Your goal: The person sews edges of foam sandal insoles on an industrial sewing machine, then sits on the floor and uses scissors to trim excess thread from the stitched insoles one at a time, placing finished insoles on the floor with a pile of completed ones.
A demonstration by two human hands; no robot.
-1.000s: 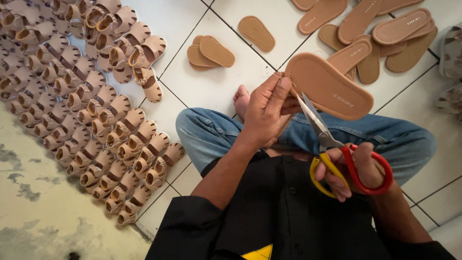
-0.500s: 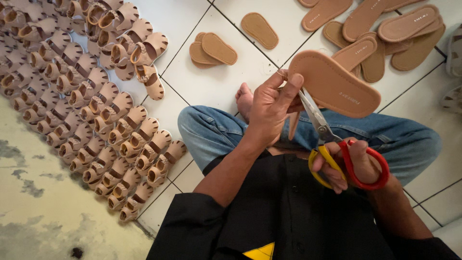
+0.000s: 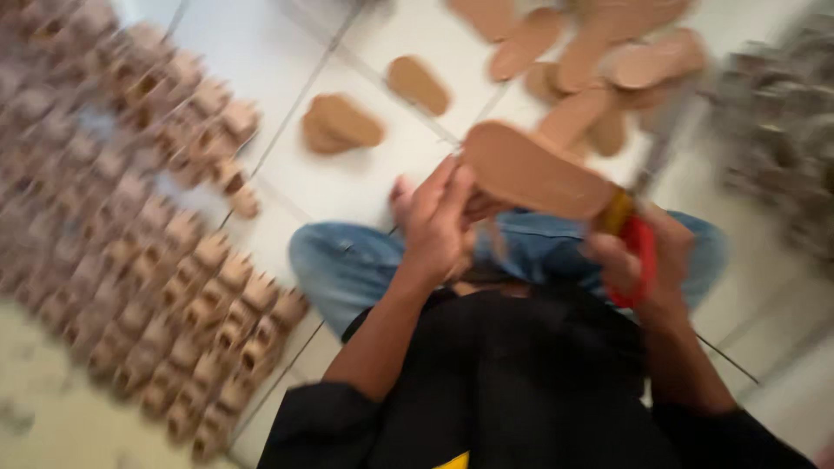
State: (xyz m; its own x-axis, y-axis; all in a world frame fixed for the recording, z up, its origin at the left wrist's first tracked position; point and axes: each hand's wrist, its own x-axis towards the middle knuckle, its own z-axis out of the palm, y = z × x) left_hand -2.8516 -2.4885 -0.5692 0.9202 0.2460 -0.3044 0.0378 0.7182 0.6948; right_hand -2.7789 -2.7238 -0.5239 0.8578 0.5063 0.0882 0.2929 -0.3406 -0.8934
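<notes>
A white tiled floor (image 3: 261,61) fills the blurred frame, seen from above by a person seated on it in blue jeans (image 3: 347,265) and a black top (image 3: 521,382). From 8 to 11 o'clock, rows of tan sandals (image 3: 148,252) with straps lie packed side by side in slanting lines across the tiles. From 12 to 2 o'clock, a loose scatter of flat tan soles (image 3: 599,52) spreads over the floor, some overlapping, with a small stack of soles (image 3: 340,124) lying apart at about 11 o'clock and a single sole (image 3: 418,84) just beyond it. At 3 o'clock a grey heap (image 3: 782,122) sits at the frame's edge, too blurred to identify.

Just right of centre, above the knees, a tan sole (image 3: 534,169) is held up roughly level, its long side running from 10 toward 4 o'clock. The left hand (image 3: 439,221) grips it at its near left end, fingers curled upward around the edge. The right hand (image 3: 638,260), at about 3 o'clock from centre, is closed through the red and yellow handles of a pair of scissors (image 3: 632,234), which meet the sole's right end; the blades are lost in motion blur, so whether they are cutting cannot be told.
</notes>
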